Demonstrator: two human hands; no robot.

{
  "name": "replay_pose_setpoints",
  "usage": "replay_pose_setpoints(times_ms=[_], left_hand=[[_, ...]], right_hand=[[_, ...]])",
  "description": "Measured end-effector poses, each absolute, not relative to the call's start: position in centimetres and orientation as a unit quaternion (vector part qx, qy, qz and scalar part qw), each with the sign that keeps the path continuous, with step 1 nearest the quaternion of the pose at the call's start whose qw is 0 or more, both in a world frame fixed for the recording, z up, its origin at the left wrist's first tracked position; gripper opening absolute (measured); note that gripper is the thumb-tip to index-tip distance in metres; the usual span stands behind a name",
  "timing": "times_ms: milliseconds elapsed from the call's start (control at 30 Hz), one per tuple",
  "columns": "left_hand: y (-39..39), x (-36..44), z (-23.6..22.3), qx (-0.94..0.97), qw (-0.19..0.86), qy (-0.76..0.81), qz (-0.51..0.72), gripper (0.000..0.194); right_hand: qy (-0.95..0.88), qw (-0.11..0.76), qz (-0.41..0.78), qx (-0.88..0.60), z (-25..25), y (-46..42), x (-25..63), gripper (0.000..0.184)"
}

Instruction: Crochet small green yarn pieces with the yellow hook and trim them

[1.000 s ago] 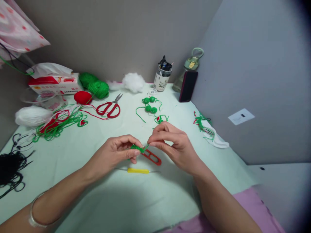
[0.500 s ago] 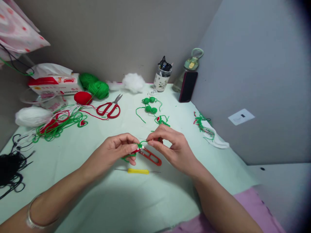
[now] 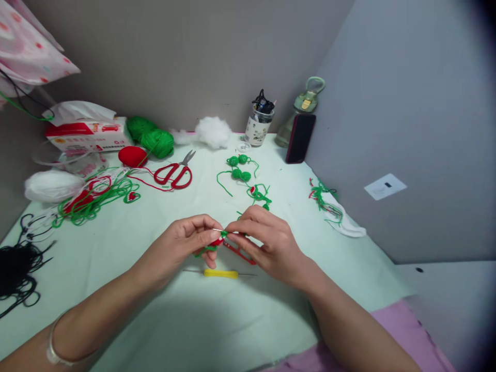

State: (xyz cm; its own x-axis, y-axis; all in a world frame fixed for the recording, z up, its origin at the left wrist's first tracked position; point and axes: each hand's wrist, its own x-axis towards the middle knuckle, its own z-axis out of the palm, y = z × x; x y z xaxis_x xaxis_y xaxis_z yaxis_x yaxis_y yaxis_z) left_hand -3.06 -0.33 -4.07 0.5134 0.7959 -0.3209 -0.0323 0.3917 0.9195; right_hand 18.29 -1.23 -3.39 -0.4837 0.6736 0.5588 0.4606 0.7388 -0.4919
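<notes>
Pinched between thumb and fingers, a small red, white and green crocheted piece [image 3: 219, 239] is in my left hand [image 3: 190, 237]. My right hand [image 3: 271, 243] is closed on a thin metal needle [image 3: 217, 230], whose tip crosses the green top of the piece. The two hands nearly touch. Beneath them on the cloth lies a pair of orange-red thread snips [image 3: 241, 253], partly covered by my right fingers. Closer to me is a yellow-handled double-ended hook [image 3: 220, 274]. Beyond my right hand sit green and red crocheted bits [image 3: 259, 193].
Red-handled scissors [image 3: 173, 175], green yarn [image 3: 157, 143], a red ball [image 3: 132, 156] and a tissue box [image 3: 89, 135] stand at the back left. White stuffing [image 3: 213, 132], a pen jar [image 3: 258, 126], a phone [image 3: 300, 138] and a bottle [image 3: 306, 103] line the wall.
My right hand has moved slightly left, up against the crocheted piece. The needle now crosses the piece's green top, and the snips are more covered.
</notes>
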Motion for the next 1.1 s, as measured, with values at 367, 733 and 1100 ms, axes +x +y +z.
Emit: replay_pose_setpoints(times_ms=[367, 733, 1100], left_hand=[[-0.6, -2.6, -4.4, 0.457, 0.755, 0.392, 0.260, 0.024], [-0.5, -2.7, -4.1, 0.474, 0.750, 0.392, 0.242, 0.017], [-0.5, -2.9, -4.4, 0.462, 0.762, 0.376, 0.251, 0.018]], right_hand=[[-0.831, 0.356, 0.230, -0.360, -2.9, -1.3, 18.1, 0.014], [-0.670, 0.336, 0.492, -0.442, -1.5, -1.3, 18.1, 0.017], [-0.744, 0.325, 0.435, -0.390, -1.8, -1.4, 18.8, 0.009]])
